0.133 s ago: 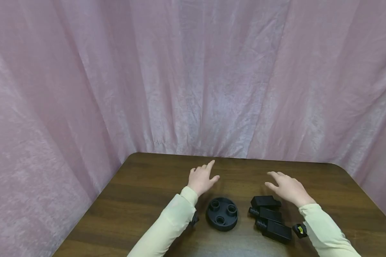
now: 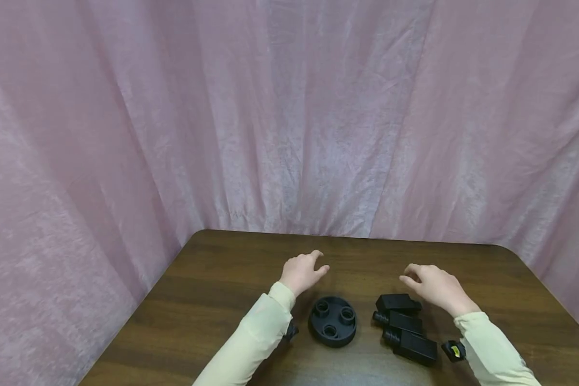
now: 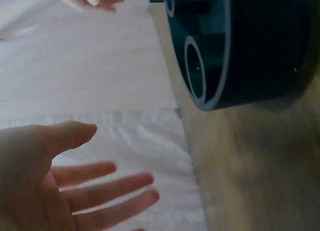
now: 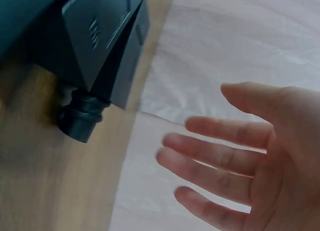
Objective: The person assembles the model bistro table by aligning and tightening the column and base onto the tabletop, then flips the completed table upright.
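A round black base (image 2: 334, 318) with three ring-shaped sockets lies on the table between the hands. Left of its far side, my left hand (image 2: 299, 274) hovers with fingers relaxed and thumb apart, holding nothing. In the left wrist view that hand (image 3: 30, 186) is beside the base (image 3: 265, 51), not touching it. Three black box-shaped pieces (image 2: 415, 346) with ribbed round necks lie close together right of the base. My right hand (image 2: 441, 289) hovers beyond them to the right, fingers loosely bent. The right wrist view shows this hand (image 4: 295, 166) without anything in it, apart from the pieces (image 4: 107, 36).
The brown wooden table (image 2: 173, 311) has rounded far corners. Behind it hangs a pink curtain (image 2: 289, 118). A small black wrist device (image 2: 453, 351) sits at the right sleeve, and another (image 2: 291, 331) shows by the left sleeve.
The fingers of both hands have bent down a little. My right hand has drawn back slightly toward me. The base and the box-shaped pieces have stayed put.
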Available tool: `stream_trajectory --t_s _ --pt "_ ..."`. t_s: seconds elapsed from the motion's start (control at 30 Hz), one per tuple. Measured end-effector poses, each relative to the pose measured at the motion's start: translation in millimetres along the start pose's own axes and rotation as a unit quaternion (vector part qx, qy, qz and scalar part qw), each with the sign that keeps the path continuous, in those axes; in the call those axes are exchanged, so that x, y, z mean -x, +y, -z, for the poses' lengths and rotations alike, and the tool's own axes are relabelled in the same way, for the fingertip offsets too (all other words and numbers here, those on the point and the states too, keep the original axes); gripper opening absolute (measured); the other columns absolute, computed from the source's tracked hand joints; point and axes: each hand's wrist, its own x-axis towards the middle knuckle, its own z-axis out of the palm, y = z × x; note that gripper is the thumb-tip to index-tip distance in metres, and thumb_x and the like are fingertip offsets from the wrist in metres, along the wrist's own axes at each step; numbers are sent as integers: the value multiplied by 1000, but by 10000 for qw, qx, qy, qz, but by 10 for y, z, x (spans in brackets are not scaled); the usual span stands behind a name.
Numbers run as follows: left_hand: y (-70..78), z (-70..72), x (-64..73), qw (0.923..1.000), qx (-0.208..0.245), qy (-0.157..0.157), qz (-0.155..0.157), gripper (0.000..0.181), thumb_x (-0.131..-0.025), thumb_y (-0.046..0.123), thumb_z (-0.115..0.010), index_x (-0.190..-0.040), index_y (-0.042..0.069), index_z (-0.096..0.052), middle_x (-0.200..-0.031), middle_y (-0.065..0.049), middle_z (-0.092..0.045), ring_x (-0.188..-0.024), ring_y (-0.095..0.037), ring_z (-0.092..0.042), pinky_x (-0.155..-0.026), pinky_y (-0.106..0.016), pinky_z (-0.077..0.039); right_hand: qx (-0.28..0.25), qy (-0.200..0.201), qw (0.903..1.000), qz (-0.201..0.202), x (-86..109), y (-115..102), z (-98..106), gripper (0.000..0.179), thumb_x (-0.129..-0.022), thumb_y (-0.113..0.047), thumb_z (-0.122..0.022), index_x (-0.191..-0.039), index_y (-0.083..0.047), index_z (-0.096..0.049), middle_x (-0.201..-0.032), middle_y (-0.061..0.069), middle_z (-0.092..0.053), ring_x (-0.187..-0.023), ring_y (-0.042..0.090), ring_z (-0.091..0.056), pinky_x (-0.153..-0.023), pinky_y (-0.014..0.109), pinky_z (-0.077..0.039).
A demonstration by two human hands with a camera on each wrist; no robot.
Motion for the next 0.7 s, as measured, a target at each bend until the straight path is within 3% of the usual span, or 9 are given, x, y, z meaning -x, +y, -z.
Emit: stream_trajectory --t_s 0.07,0.27,0.43,0.6,0.7 --pt "-7 13 37 9995 257 -82 -136 36 -94 43 -59 -119 18 -66 -99 -5 -74 -82 -23 -69 -66 -36 -51 -117 -112 9999 30 66 -20 14 30 -94 -34 -60 -105 -7 -69 -89 3 -72 -73 14 -64 -61 39 -50" --pt "-40 7 153 9937 900 -453 -493 26 -94 38 -61 -108 18 -71 -100 0 -74 -92 -19 -69 -76 -33 -51 -168 -578 9982 25 322 -21 2 21 -93 -34 -63 -91 -14 -68 -80 -6 -67 -65 6 -56 -58 33 -46" --pt "-94 -18 247 9833 1271 -1099 -700 42 -92 45 -62 -122 15 -63 -108 -3 -71 -98 -17 -67 -82 -31 -51 -76 -857 9963 45 549 31 -51 23 -86 -45 -68 -83 -22 -61 -73 -14 -59 -62 -1 -47 -56 30 -39" --pt "-137 -66 324 9615 1519 -2032 -1056 67 -88 49 -66 -141 14 -47 -136 -9 -59 -124 -20 -57 -100 -33 -47 26 -1333 9910 -158 670 68 -124 34 -74 -51 -77 -87 -24 -60 -76 -13 -57 -67 2 -49 -59 35 -41" --pt "-157 -116 350 9522 1432 -2359 -1309 79 -84 47 -72 -147 13 -39 -146 -7 -50 -134 -18 -49 -107 -30 -41 -99 -1606 9866 -270 686 72 -172 40 -71 -47 -81 -94 -20 -61 -81 -9 -59 -72 9 -54 -62 42 -44"
